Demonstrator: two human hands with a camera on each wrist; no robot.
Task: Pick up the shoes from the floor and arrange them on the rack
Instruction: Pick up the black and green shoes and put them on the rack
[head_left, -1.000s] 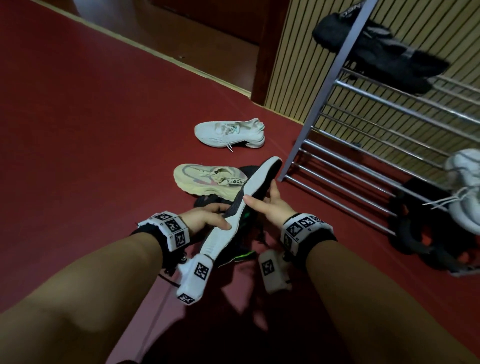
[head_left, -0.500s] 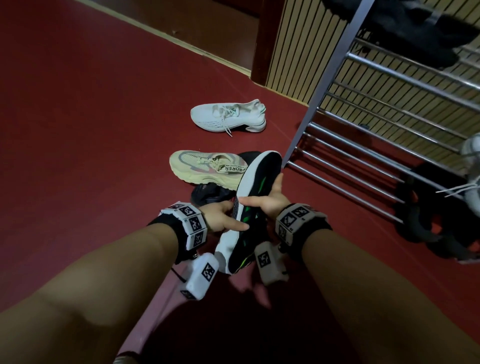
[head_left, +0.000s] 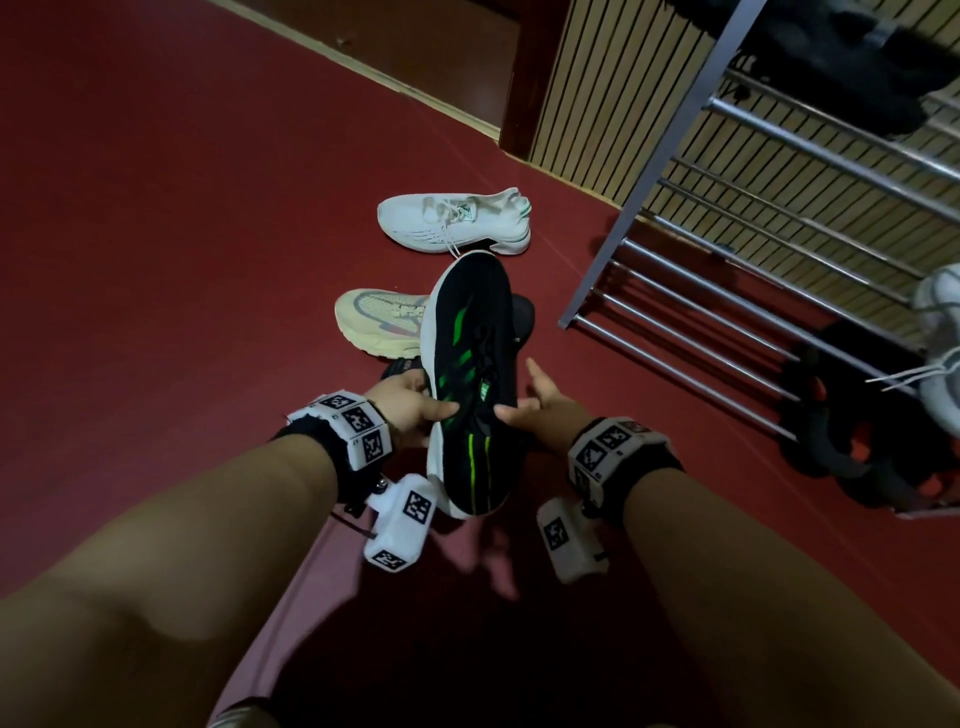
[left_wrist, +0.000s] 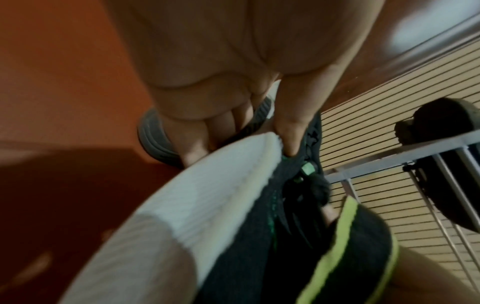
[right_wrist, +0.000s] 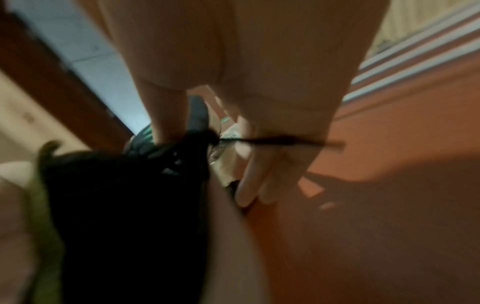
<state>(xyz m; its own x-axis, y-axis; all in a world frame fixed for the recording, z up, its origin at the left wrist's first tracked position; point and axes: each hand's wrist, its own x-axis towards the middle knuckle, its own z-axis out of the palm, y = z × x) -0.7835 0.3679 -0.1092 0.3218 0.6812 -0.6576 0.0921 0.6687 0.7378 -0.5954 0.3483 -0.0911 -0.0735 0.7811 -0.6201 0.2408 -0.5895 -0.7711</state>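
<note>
A black shoe (head_left: 475, 374) with green stripes and a white sole hangs above the floor, upper side facing me, toe pointing away. My left hand (head_left: 421, 405) grips its left edge; in the left wrist view the thumb (left_wrist: 291, 133) lies on the upper of the shoe (left_wrist: 233, 226) and the fingers curl under the sole. My right hand (head_left: 530, 400) is at the shoe's right side, its thumb touching the collar. In the right wrist view its fingers (right_wrist: 259, 174) are straight and apart from the shoe (right_wrist: 124, 205), with a lace across them. The metal rack (head_left: 727, 291) stands to the right.
On the red floor lie a white sneaker (head_left: 452, 221), a beige sneaker (head_left: 384, 325) and another black shoe (head_left: 522, 317) partly hidden behind the held one. The rack carries black shoes (head_left: 857, 62) on top, a white shoe (head_left: 940, 353) and dark shoes (head_left: 857, 431) lower right.
The black shoe has been lifted and rolled from sole-up to upper-up. My right hand's fingers have come off it and straightened; the left hand keeps its grip.
</note>
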